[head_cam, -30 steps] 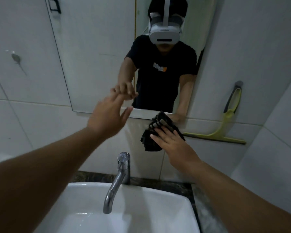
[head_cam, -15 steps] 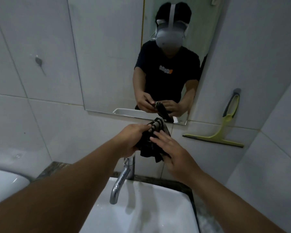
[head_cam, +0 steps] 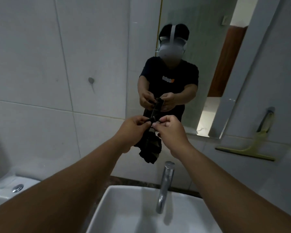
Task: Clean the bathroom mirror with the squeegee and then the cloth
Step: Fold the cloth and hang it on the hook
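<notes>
A dark striped cloth (head_cam: 150, 147) hangs in front of the wall, below the mirror (head_cam: 188, 47). My left hand (head_cam: 133, 130) and my right hand (head_cam: 170, 132) both pinch its top edge, close together, and the rest dangles above the tap. The yellow-green squeegee (head_cam: 249, 150) hangs from a hook on the wall tiles to the right of the mirror, away from both hands. The mirror reflects a person in a black shirt holding the cloth.
A chrome tap (head_cam: 165, 185) stands over a white square basin (head_cam: 124, 214) directly below the cloth. A white toilet tank with a flush button (head_cam: 18, 188) sits at the lower left. White tiled walls surround the mirror.
My left hand came off the mirror and joined the right on the cloth. Both hands now hold it by its top edge and it hangs unfolded. The view shifted right and down.
</notes>
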